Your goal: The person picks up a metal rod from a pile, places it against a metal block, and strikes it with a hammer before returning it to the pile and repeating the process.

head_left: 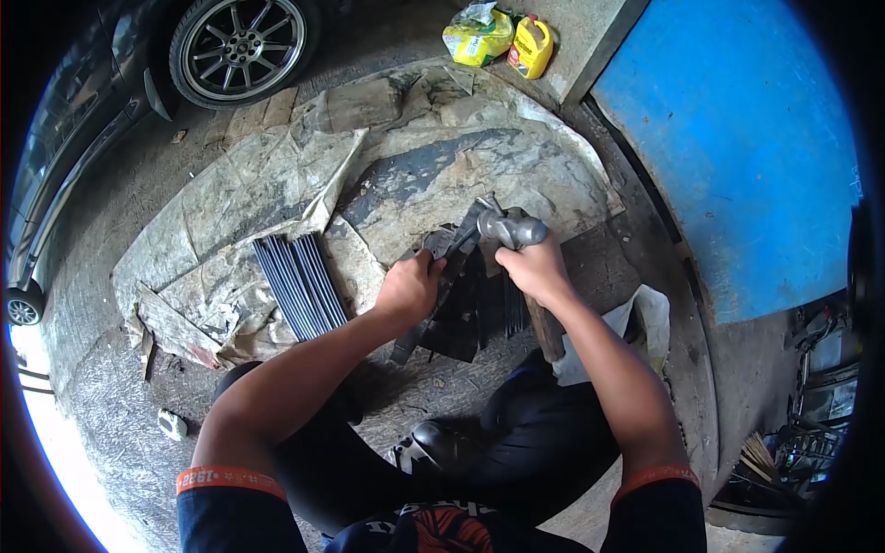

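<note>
My right hand point(537, 270) is closed round a hammer, gripping it just below its grey metal head point(513, 228). Its wooden handle point(544, 330) slants down toward my right knee. To the left, my left hand point(411, 282) is closed on a thin dark bar point(464, 235) that slants up to the right, its far end by the hammer head. Beneath both hands lie dark metal pieces point(454, 336). A bundle of black rods point(300, 286) rests on the sheet left of my left hand, and a few more rods point(513, 309) show between my arms.
A stained, crumpled sheet point(230, 194) covers the ground ahead. A car wheel point(241, 51) stands at upper left. Near the blue panel point(737, 138) are a yellow jug point(530, 48) and a yellow bag point(477, 39). A white tape measure-like object point(172, 425) lies at lower left.
</note>
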Motion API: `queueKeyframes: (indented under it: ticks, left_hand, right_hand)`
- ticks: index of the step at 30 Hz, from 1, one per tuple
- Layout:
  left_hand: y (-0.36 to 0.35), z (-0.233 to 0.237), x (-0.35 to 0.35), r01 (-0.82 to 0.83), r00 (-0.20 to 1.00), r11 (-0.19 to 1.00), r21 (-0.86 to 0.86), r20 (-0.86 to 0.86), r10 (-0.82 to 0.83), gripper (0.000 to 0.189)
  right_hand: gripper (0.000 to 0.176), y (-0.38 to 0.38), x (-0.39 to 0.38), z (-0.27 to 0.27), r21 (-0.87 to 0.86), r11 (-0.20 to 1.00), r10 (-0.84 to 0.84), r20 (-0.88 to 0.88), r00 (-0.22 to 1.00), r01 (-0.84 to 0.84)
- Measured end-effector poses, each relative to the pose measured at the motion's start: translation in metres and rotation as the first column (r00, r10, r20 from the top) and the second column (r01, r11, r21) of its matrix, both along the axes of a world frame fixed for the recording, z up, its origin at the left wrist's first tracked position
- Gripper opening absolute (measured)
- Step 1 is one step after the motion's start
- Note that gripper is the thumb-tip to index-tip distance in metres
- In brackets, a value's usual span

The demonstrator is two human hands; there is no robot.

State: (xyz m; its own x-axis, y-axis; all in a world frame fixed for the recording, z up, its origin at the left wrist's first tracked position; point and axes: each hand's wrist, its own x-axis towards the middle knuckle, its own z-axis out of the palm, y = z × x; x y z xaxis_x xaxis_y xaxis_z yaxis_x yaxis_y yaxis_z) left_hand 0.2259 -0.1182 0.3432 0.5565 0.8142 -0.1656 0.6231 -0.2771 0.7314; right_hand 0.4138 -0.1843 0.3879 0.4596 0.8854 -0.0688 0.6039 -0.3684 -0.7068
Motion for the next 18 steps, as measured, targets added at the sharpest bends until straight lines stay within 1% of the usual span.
queueKeyframes:
  ticks: [1,3,5,7,8,9,10,11,12,13,14,15,16,17,18]
  left_hand:
    - [-0.001,0.001,0.0,-0.004,1.0,1.0,-0.002,-0.015,0.004,0.037]
    - [0.0,-0.005,0.001,0.003,1.0,1.0,0.007,-0.002,-0.003,0.038]
    - [0.001,-0.01,0.002,0.006,1.0,1.0,0.023,0.012,-0.006,0.038]
    - [0.0,-0.006,0.001,-0.001,1.0,1.0,0.004,-0.017,0.001,0.038]
    - [0.0,-0.004,0.001,-0.005,1.0,1.0,-0.003,-0.019,0.005,0.038]
    - [-0.001,-0.003,0.001,-0.01,1.0,1.0,-0.012,-0.025,0.009,0.039]
    - [0.0,-0.003,0.001,-0.011,0.999,1.0,-0.016,-0.032,0.011,0.039]
    - [0.002,-0.005,0.002,-0.01,0.999,1.0,-0.015,-0.039,0.009,0.039]
    - [0.004,-0.007,0.002,0.01,1.0,1.0,0.002,-0.02,-0.01,0.041]
    - [0.002,-0.009,0.003,0.03,1.0,0.999,0.017,0.0,-0.03,0.042]
    - [-0.003,-0.011,0.002,0.038,0.999,0.999,0.011,-0.012,-0.037,0.042]
    - [-0.007,-0.012,0.002,0.021,0.999,0.998,0.051,0.037,-0.023,0.042]
    - [-0.004,-0.011,0.004,0.001,0.995,0.994,0.106,0.094,-0.011,0.043]
    - [-0.001,-0.016,0.003,0.01,0.995,0.991,0.131,0.092,-0.022,0.043]
    - [-0.001,-0.018,0.002,-0.009,0.998,0.986,0.166,0.057,0.0,0.044]
  right_hand:
    - [0.022,0.0,-0.002,0.002,-0.009,0.999,0.045,0.088,0.995,-0.044]
    - [0.021,0.001,0.0,-0.009,-0.027,0.998,0.064,0.114,0.991,-0.061]
    - [0.02,0.004,0.0,-0.011,0.115,0.992,0.033,0.165,0.986,-0.052]
    - [0.019,-0.002,-0.011,0.029,0.273,0.962,-0.032,0.053,0.998,0.017]
    - [0.014,-0.005,-0.01,0.047,0.355,0.935,0.018,0.011,1.0,-0.021]
    - [0.009,-0.007,-0.014,0.064,0.519,0.854,0.025,0.055,0.998,-0.05]
    - [0.007,-0.008,-0.01,0.065,0.565,0.824,0.022,0.041,0.999,-0.041]
    - [0.009,-0.01,-0.006,0.064,0.612,0.79,0.018,0.024,1.0,-0.029]
    - [0.009,-0.013,-0.009,0.052,0.615,0.785,0.035,-0.154,0.987,0.068]
    - [0.01,-0.011,0.004,0.022,0.482,0.873,0.006,0.13,0.991,-0.068]
    - [0.014,-0.004,0.006,-0.004,0.257,0.966,-0.018,0.144,0.989,-0.02]
    - [0.019,0.001,0.005,-0.021,0.029,0.999,-0.038,0.165,0.985,0.034]
    - [0.019,-0.002,0.011,-0.031,0.053,0.998,-0.051,0.164,0.985,0.042]
    - [0.022,-0.007,0.018,-0.039,0.024,1.0,-0.005,0.127,0.992,0.002]
    - [0.024,-0.009,0.016,-0.033,-0.006,0.999,0.048,0.095,0.994,-0.048]
